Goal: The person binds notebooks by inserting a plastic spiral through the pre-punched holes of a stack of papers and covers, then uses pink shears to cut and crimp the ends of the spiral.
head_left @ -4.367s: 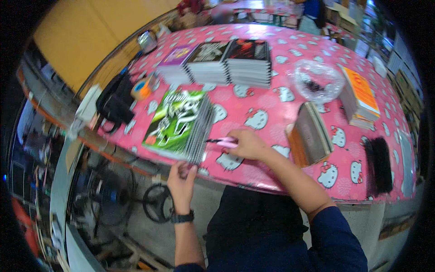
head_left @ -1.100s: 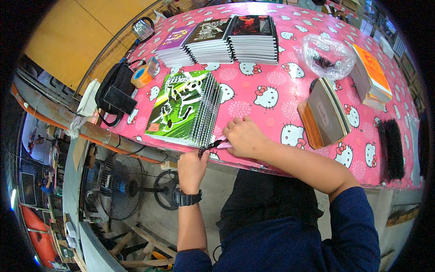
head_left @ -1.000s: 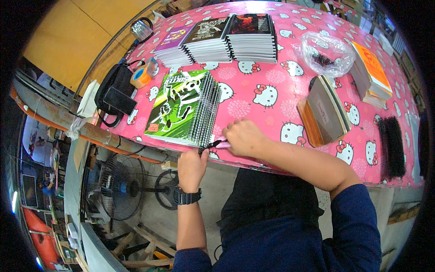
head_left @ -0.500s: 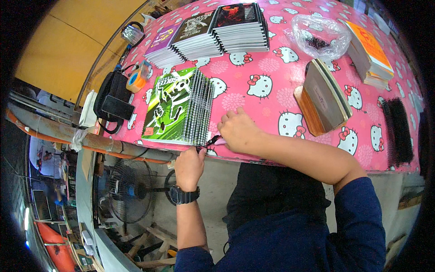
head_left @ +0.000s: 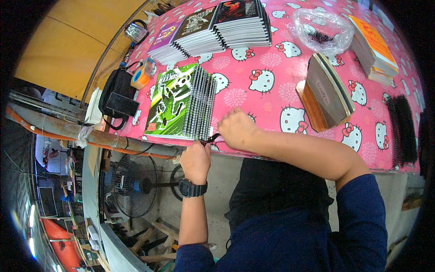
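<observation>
At the table's near edge, both hands come together on a small black item (head_left: 210, 138), with a pinkish bit beside it; its exact kind I cannot make out. My left hand (head_left: 195, 162), with a black watch on its wrist, is closed on the left end, just below the edge. My right hand (head_left: 238, 130) has its fingers curled over the other end, knuckles up, on the tabletop. Directly beyond my left hand sits a stack of spiral-bound notebooks (head_left: 171, 106) with green covers, their bindings facing right.
Three notebook stacks, purple (head_left: 164, 37), brown (head_left: 197, 22) and black (head_left: 236, 11), stand at the back. To the right are a wooden stand holding a panel (head_left: 324, 90), a plastic bag (head_left: 319, 34), orange-covered books (head_left: 374, 41) and black binding coils (head_left: 401, 131). A black pouch (head_left: 113, 88) lies left.
The view has shifted slightly, so the table things appear a little farther right and higher. My left hand has turned a little and sits slightly closer to my right; both keep their grip.
</observation>
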Motion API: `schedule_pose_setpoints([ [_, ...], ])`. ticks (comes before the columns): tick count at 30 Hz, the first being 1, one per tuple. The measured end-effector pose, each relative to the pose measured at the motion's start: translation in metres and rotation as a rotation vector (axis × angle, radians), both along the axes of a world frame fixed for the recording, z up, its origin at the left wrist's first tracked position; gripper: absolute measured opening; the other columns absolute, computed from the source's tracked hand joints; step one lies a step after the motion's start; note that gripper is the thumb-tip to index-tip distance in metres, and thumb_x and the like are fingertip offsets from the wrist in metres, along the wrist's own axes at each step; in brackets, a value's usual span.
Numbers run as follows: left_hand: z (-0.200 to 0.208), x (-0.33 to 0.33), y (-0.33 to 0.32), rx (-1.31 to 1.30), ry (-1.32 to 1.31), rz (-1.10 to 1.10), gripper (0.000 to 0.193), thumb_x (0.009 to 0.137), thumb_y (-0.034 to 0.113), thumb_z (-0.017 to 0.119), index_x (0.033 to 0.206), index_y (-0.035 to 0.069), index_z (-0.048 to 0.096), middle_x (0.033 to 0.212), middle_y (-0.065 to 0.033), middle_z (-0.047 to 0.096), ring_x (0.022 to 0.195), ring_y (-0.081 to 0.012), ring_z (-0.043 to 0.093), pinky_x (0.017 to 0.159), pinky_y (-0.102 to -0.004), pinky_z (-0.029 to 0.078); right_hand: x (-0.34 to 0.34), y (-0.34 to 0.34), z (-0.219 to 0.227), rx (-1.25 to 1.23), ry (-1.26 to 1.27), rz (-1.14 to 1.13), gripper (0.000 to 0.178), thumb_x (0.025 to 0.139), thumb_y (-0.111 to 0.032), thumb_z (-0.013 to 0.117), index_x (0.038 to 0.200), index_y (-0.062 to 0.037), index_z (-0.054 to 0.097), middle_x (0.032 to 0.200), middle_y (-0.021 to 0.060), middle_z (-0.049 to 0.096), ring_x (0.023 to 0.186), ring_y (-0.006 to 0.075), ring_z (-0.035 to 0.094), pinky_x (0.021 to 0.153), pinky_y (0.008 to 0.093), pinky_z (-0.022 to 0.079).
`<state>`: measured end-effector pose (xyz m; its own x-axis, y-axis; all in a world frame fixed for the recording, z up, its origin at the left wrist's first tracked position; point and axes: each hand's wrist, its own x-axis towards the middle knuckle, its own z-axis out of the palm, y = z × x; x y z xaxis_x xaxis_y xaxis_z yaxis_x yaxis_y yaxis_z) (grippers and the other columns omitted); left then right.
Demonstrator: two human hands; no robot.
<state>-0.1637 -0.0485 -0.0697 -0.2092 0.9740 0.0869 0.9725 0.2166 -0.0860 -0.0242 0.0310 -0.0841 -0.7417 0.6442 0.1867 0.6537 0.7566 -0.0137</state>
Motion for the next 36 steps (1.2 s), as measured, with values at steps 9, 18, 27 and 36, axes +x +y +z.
schedule_pose_setpoints([
  [9, -0.004, 0.002, -0.003, 0.093, -0.046, 0.038, 0.033, 0.079, 0.034, 0.061, 0.075, 0.001, 0.060, 0.069, -0.0214, 0.062, 0.064, -0.0382, 0.062, 0.059, -0.0456, 0.050, 0.006, 0.003, 0.011, -0.213, -0.001, 0.054, 0.016, 0.075, -0.020, 0.056, 0.079, -0.0095, 0.066, 0.081, 0.0071, 0.066, 0.082, 0.0203, 0.063, 0.077, 0.0378, 0.044],
  [18, -0.009, -0.007, -0.004, 0.124, -0.083, 0.017, 0.031, 0.080, 0.032, 0.059, 0.073, 0.001, 0.059, 0.069, -0.0218, 0.062, 0.064, -0.0386, 0.062, 0.060, -0.0464, 0.050, 0.007, 0.002, 0.013, -0.002, -0.130, 0.019, 0.026, 0.076, -0.021, 0.056, 0.096, -0.0066, 0.063, 0.100, 0.0108, 0.061, 0.095, 0.0237, 0.056, 0.084, 0.0470, 0.038],
  [27, -0.006, 0.000, -0.004, 0.103, -0.008, 0.040, 0.032, 0.080, 0.033, 0.059, 0.073, 0.003, 0.059, 0.068, -0.0207, 0.062, 0.065, -0.0367, 0.063, 0.059, -0.0451, 0.050, 0.002, 0.001, 0.008, -0.084, -0.022, 0.028, 0.018, 0.077, -0.019, 0.055, 0.084, -0.0090, 0.067, 0.086, 0.0079, 0.066, 0.088, 0.0207, 0.062, 0.084, 0.0383, 0.042],
  [36, -0.013, 0.003, -0.002, 0.120, -0.034, 0.074, 0.037, 0.082, 0.036, 0.056, 0.074, 0.000, 0.057, 0.069, -0.0235, 0.061, 0.066, -0.0398, 0.062, 0.061, -0.0475, 0.050, 0.013, 0.013, 0.002, -0.162, 0.033, 0.005, 0.019, 0.075, -0.024, 0.058, 0.074, -0.0074, 0.068, 0.077, 0.0090, 0.066, 0.079, 0.0248, 0.064, 0.064, 0.0367, 0.051],
])
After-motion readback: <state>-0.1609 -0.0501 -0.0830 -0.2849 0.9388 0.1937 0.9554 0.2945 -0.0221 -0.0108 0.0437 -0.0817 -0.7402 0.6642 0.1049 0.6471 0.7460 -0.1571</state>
